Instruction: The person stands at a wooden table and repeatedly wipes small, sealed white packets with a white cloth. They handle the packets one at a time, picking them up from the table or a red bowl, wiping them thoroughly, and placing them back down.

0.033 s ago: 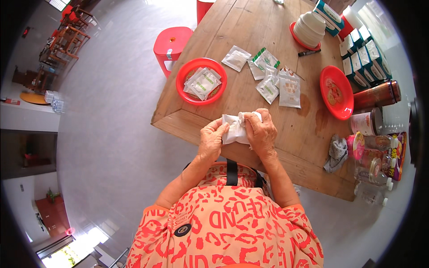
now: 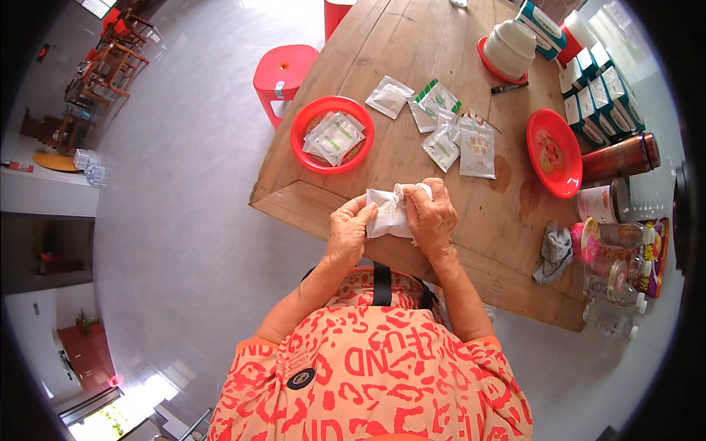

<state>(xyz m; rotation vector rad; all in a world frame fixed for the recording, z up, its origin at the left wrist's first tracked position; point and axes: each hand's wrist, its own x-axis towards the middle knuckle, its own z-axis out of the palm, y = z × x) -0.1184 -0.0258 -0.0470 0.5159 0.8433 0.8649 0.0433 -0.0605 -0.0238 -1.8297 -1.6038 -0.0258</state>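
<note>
Above the near edge of the wooden table (image 2: 353, 206), a small white packet (image 2: 387, 214) is held between my two hands. My left hand (image 2: 348, 229) pinches its left side between thumb and fingers. At the packet's upper right, my right hand (image 2: 432, 219) is closed on a crumpled white part; whether that is torn wrapper or contents I cannot tell. Just beyond my left hand stands a red bowl (image 2: 298, 147) with several white-and-green sachets (image 2: 334, 138) in it. Past the packet lie more flat sachets, among them a white one (image 2: 389, 97) and a grey-white pouch (image 2: 477, 151).
To the right are a red oval dish (image 2: 568, 165) with brownish pieces in it, a copper-coloured flask (image 2: 621, 156), a grey cloth (image 2: 553, 253) and clear bottles (image 2: 614, 283). Stacked white bowls (image 2: 510, 45) and tissue packs (image 2: 599, 95) stand farther back. A red stool (image 2: 285, 65) is beside the table.
</note>
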